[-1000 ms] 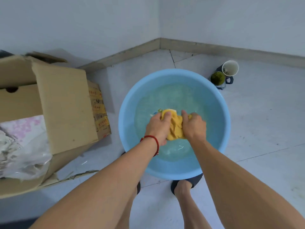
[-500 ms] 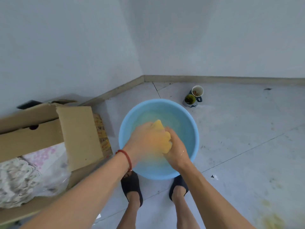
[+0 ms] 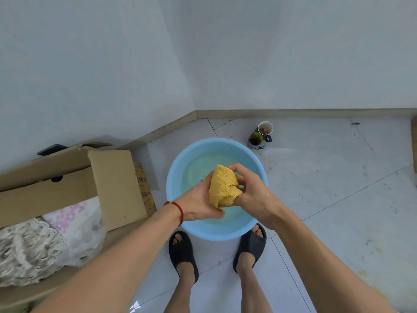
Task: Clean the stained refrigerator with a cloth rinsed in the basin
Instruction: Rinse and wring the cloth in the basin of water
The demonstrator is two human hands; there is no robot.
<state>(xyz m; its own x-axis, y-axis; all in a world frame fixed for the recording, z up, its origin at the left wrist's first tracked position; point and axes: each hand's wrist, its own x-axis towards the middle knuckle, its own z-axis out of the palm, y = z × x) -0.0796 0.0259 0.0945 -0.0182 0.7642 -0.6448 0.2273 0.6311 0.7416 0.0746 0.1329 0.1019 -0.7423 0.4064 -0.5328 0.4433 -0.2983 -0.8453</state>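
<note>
A wadded yellow cloth (image 3: 223, 186) is held above a round blue basin (image 3: 178, 172) of water on the floor. My left hand (image 3: 198, 203) grips the cloth from the left and below. My right hand (image 3: 252, 190) grips it from the right, fingers curled over its top. Both hands squeeze it over the water. The refrigerator is not in view.
An open cardboard box (image 3: 74, 188) with fabric and plastic stands on the left. Two mugs (image 3: 261, 135) sit by the back wall near the corner. My feet in black slippers (image 3: 182, 251) stand just before the basin. Pale tiled floor spreads to the right.
The cloth has come up out of the water and is now held well above the basin. My head has risen, so the basin looks smaller and farther.
</note>
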